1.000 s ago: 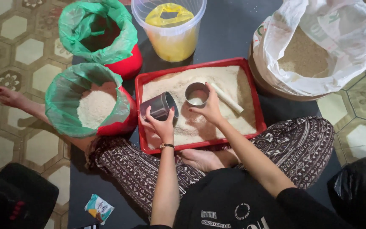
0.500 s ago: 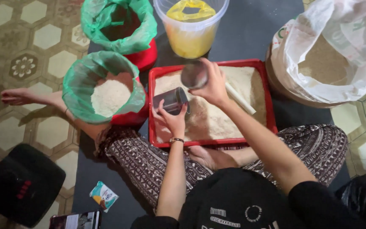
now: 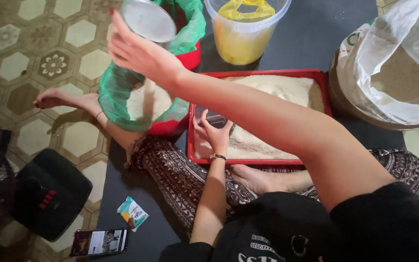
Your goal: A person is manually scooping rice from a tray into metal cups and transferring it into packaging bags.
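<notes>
I'd keep my right hand (image 3: pixel 136 51) gripping the metal cup (image 3: pixel 147 20) steady over the green-lined bucket (image 3: pixel 122 104) at upper left, while my left hand (image 3: pixel 214 133) clasps the dark scoop (image 3: pixel 210 118) in the red tray (image 3: pixel 316 77).

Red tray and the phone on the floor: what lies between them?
In the head view, the person's patterned trouser leg lies between the red tray and the phone, then dark mat with a small snack packet.

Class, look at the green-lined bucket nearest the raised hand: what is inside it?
The green-lined bucket holds pale powder, with a stream falling in. Its depth is hidden by the liner.
</notes>
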